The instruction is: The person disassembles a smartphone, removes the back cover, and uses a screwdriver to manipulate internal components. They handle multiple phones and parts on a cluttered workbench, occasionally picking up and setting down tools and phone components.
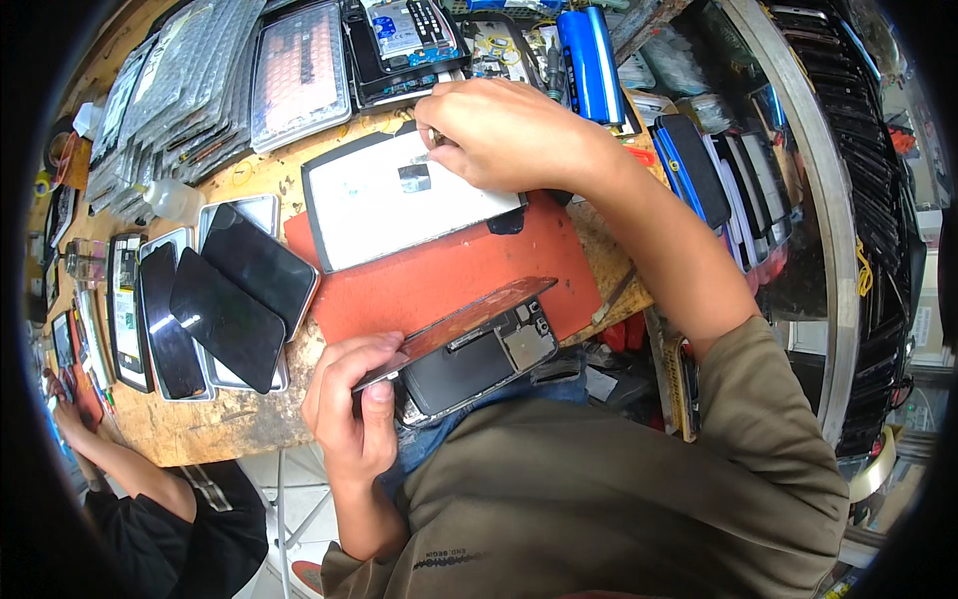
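My left hand (354, 404) is closed on the left end of an opened phone (464, 369). The phone's dark screen panel (479, 317) is tilted up from the body, and a dark battery area and metal-covered parts show inside. Above the far edge of a white, black-rimmed panel (364, 215), my right hand (509, 135) has its fingers pinched together. A small metallic piece shows at the fingertips, too small to name. A dark square (414, 178) lies on the white panel just beside those fingers. Under panel and phone spreads a red mat (374, 295).
Several dark phone screens (228, 319) overlap at the left, near a clear bottle (172, 200). Bubble-wrapped packs (185, 80) are stacked at the far left. A blue cylinder (589, 65) stands at the back. Another person's hand (68, 414) is at the lower left.
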